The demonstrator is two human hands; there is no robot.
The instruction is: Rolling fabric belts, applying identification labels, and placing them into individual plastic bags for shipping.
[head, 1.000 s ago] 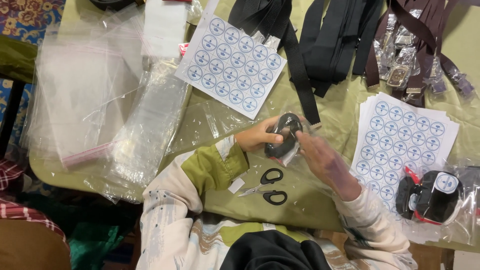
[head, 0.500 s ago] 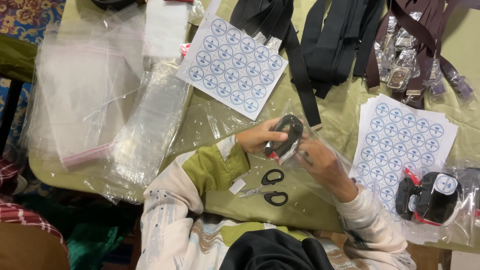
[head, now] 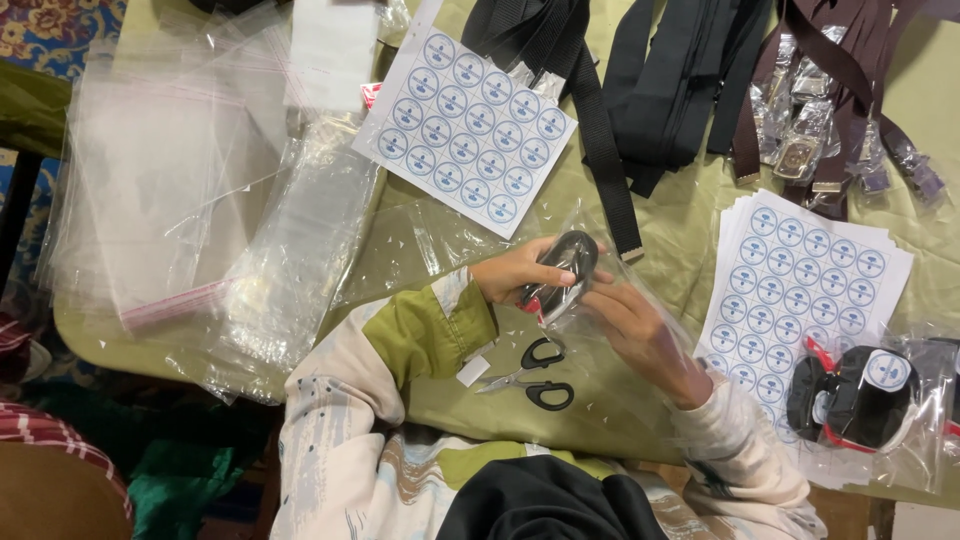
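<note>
Both hands are holding a rolled-up black belt (head: 572, 262) inside a clear plastic bag (head: 600, 300): the left hand (head: 515, 272) is pinching it from the side, and the right hand (head: 640, 325) is closing around the bag, lower than a moment ago (it was over the roll). They are holding it just above the green table cloth (head: 440, 390), near black-handled scissors (head: 530, 375) and a white sheet of round blue stickers (head: 795, 285).

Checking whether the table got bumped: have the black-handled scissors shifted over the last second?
No. The scissors lie in the same spot, just below the hands, left of the sticker sheet stack, as before.

Packing workshop: belts (head: 640, 80), sticker sheets (head: 465, 115), bags (head: 160, 180)
</note>
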